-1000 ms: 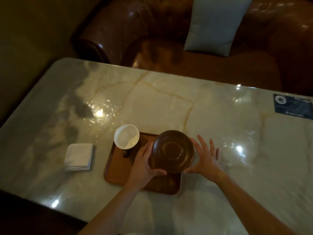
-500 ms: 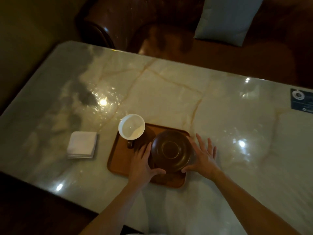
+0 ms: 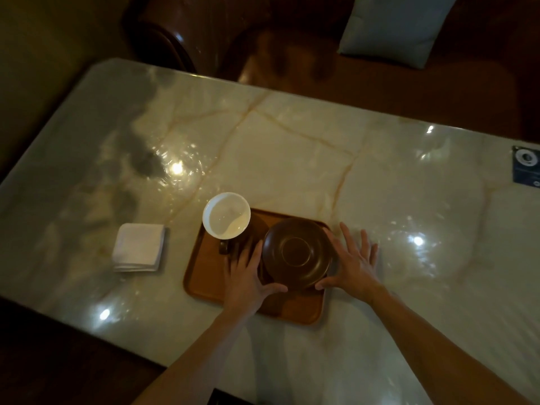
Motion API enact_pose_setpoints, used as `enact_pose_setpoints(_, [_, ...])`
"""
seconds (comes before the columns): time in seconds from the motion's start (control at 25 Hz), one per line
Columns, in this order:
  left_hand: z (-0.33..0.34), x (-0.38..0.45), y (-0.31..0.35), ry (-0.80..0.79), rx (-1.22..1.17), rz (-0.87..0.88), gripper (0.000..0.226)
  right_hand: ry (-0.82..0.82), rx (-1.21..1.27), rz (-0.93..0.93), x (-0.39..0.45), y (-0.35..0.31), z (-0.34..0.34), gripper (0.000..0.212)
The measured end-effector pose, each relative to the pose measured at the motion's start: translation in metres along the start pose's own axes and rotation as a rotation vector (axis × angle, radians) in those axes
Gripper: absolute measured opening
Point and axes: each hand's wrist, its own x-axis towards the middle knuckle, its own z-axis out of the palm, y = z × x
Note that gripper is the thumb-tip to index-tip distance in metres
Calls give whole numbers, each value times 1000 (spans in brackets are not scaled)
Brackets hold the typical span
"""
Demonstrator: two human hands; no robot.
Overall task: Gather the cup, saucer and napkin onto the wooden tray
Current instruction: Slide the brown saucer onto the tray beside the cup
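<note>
A brown saucer (image 3: 296, 252) is over the right half of the wooden tray (image 3: 207, 276). My left hand (image 3: 248, 276) grips its left rim and my right hand (image 3: 350, 264) holds its right rim, fingers spread. Whether the saucer rests on the tray or hovers just above it I cannot tell. A cup (image 3: 227, 215), white inside and dark outside with a handle, stands upright on the tray's far left corner. A folded white napkin (image 3: 138, 251) lies on the marble table, left of the tray and apart from it.
The marble table (image 3: 292, 147) is glossy with light reflections. A dark card (image 3: 526, 169) lies at its right edge. Behind the table is a brown leather sofa (image 3: 277, 54) with a pale blue cushion (image 3: 391, 27).
Both hands have brought the saucer lower and closer to the tray surface. The camera has tilted down and nearer. Cup and napkin have not moved.
</note>
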Motion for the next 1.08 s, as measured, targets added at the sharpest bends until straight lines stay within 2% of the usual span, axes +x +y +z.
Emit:
enact_pose_setpoints(0.48, [2, 9, -1, -57, 40, -42, 118, -14, -53, 7, -1, -4, -8, 127])
enact_pose_setpoints(0.64, [3, 5, -1, -19, 65, -22, 115, 5, -69, 35, -12, -7, -5, 119])
enact_pose_setpoints(0.8, [6, -10, -1, -15, 71, -40, 103, 71, -51, 114, -35, -16, 14, 100])
enact_pose_setpoints(0.96, [-2, -28, -1, -63, 91, -74, 75, 50, -99, 142, -61, -22, 22, 81])
enact_pose_setpoints(1.08, [-18, -36, -3, -126, 67, -62, 60, 109, -208, 132, -78, -30, 18, 55])
